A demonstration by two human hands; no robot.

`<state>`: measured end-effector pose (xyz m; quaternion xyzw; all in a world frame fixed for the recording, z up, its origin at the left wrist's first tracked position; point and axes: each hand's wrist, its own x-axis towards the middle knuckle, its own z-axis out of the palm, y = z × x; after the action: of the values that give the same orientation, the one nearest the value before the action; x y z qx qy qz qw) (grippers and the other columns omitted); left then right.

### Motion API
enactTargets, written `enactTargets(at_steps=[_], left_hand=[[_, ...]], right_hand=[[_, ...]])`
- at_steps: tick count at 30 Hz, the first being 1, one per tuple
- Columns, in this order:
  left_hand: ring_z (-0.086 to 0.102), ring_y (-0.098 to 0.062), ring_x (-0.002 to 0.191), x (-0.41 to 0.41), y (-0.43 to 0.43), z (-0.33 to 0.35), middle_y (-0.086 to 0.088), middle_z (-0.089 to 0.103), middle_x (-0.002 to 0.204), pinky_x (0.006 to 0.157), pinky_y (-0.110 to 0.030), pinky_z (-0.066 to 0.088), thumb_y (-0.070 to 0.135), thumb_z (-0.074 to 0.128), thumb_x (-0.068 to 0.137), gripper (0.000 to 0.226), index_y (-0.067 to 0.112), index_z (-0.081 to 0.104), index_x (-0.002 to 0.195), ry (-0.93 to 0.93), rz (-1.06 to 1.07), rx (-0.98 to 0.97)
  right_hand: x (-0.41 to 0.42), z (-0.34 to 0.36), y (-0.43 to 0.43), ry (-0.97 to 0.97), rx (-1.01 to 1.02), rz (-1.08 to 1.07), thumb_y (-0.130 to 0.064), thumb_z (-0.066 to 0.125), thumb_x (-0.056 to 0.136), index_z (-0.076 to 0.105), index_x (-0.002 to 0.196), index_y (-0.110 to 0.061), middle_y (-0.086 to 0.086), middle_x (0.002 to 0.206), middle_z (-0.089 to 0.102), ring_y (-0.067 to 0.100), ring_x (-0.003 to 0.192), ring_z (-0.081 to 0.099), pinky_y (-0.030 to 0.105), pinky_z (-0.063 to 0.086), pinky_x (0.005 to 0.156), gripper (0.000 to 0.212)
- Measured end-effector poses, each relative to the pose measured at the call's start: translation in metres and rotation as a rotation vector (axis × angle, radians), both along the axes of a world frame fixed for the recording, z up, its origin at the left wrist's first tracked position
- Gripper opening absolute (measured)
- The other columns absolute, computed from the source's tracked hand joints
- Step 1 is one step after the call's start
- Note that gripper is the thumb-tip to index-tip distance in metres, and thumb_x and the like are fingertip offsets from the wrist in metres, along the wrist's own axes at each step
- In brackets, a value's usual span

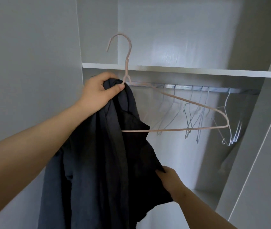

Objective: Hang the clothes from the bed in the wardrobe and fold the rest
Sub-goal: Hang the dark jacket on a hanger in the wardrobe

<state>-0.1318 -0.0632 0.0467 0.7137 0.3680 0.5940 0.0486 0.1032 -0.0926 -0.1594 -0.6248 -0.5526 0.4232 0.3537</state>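
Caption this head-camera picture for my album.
Left hand holds pink hanger and dark garment; right hand pinches its edge before the wardrobe rail.

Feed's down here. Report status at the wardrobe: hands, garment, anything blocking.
Left grip holds pink hanger and dark garment at the neck. Right grip pinches garment's lower edge. Hanger not yet on rail; empty hangers occupy it.

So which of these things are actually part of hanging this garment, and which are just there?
In use: dark garment, pink hanger, left hand gripping both, right hand pinching the garment's edge, wardrobe rail.
Just there: empty wire hangers on the rail, shelf above.
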Motion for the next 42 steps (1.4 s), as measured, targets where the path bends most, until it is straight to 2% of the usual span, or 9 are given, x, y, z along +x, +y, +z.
enactTargets(at_steps=[5, 12, 19, 23, 28, 32, 34, 36, 42], left_hand=[[0.043, 0.005, 0.051, -0.034, -0.003, -0.008, 0.002, 0.045, 0.058, 0.051, -0.009, 0.031, 0.024, 0.067, 0.084, 0.01, 0.021, 0.06, 0.078, 0.137, 0.135, 0.001], [0.048, -0.014, 0.055, -0.036, -0.011, -0.018, -0.008, 0.058, 0.062, 0.054, -0.025, 0.036, 0.05, 0.048, 0.081, 0.047, 0.006, 0.065, 0.076, 0.524, 0.205, 0.159], [0.056, -0.031, 0.047, -0.001, 0.002, -0.06, -0.011, 0.055, 0.058, 0.043, -0.025, 0.032, 0.038, 0.067, 0.082, 0.035, 0.006, 0.059, 0.07, 0.861, 0.392, 0.189], [0.058, -0.032, 0.053, 0.042, 0.005, -0.072, -0.011, 0.059, 0.065, 0.043, -0.023, 0.027, 0.039, 0.06, 0.087, 0.033, 0.008, 0.06, 0.076, 0.771, 0.41, 0.196], [0.057, -0.021, 0.065, 0.085, 0.013, -0.077, 0.005, 0.051, 0.067, 0.043, -0.025, 0.023, 0.051, 0.052, 0.087, 0.035, 0.018, 0.048, 0.075, 0.586, 0.375, -0.03], [0.051, -0.014, 0.067, 0.071, 0.024, -0.065, 0.01, 0.049, 0.063, 0.055, -0.027, 0.037, 0.049, 0.066, 0.078, 0.034, 0.016, 0.056, 0.076, 0.301, 0.263, -0.1], [0.058, -0.02, 0.08, 0.067, 0.024, -0.061, 0.003, 0.059, 0.072, 0.064, -0.029, 0.043, 0.044, 0.071, 0.075, 0.031, 0.016, 0.06, 0.077, 0.204, 0.21, -0.053], [0.059, -0.02, 0.088, 0.069, 0.02, -0.059, -0.004, 0.066, 0.084, 0.074, -0.034, 0.048, 0.042, 0.074, 0.072, 0.03, 0.015, 0.063, 0.079, 0.153, 0.172, -0.056], [0.049, -0.001, 0.058, 0.072, 0.01, -0.057, 0.011, 0.051, 0.06, 0.055, -0.029, 0.044, 0.042, 0.073, 0.073, 0.027, 0.02, 0.058, 0.075, 0.17, 0.136, -0.034]], right_hand=[[0.02, 0.028, 0.009, 0.137, 0.08, -0.076, -0.021, 0.042, 0.099, 0.06, 0.101, -0.007, 0.009, 0.098, 0.065, 0.025, 0.094, 0.062, 0.039, 0.05, 0.09, 0.024], [0.051, 0.08, 0.021, 0.065, 0.173, -0.17, -0.022, 0.05, 0.096, 0.06, 0.08, -0.013, -0.001, 0.072, 0.059, 0.005, 0.059, 0.054, 0.007, 0.04, 0.041, 0.021], [0.09, 0.12, 0.01, -0.081, 0.162, -0.199, -0.026, 0.056, 0.093, 0.065, 0.082, -0.012, 0.007, 0.078, 0.065, 0.017, 0.068, 0.061, 0.023, 0.047, 0.059, 0.02], [0.086, 0.138, 0.005, 0.033, 0.217, -0.246, -0.023, 0.051, 0.095, 0.064, 0.088, -0.007, 0.013, 0.083, 0.065, 0.025, 0.075, 0.062, 0.025, 0.052, 0.07, 0.021], [0.049, 0.145, -0.004, 0.44, 0.236, 0.049, -0.016, 0.053, 0.094, 0.065, 0.077, -0.014, 0.006, 0.073, 0.067, 0.011, 0.061, 0.066, 0.019, 0.054, 0.056, 0.021], [0.052, 0.14, -0.008, 0.184, 0.491, 0.122, -0.023, 0.052, 0.094, 0.073, 0.085, -0.035, -0.009, 0.099, 0.068, -0.001, 0.09, 0.061, 0.022, 0.047, 0.082, 0.025], [0.059, 0.141, -0.002, -0.196, 0.691, -0.104, -0.026, 0.059, 0.089, 0.063, 0.108, -0.038, -0.005, 0.122, 0.054, 0.006, 0.114, 0.048, 0.03, 0.037, 0.098, 0.022], [0.065, 0.137, 0.003, -0.645, 0.552, -0.121, -0.036, 0.062, 0.086, 0.044, 0.132, -0.035, 0.002, 0.132, 0.043, 0.021, 0.124, 0.039, 0.039, 0.033, 0.103, 0.049], [0.066, 0.13, 0.005, -0.701, 0.423, -0.021, -0.041, 0.047, 0.095, 0.054, 0.078, -0.015, -0.005, 0.067, 0.05, 0.023, 0.077, 0.054, 0.031, 0.04, 0.061, 0.032]])
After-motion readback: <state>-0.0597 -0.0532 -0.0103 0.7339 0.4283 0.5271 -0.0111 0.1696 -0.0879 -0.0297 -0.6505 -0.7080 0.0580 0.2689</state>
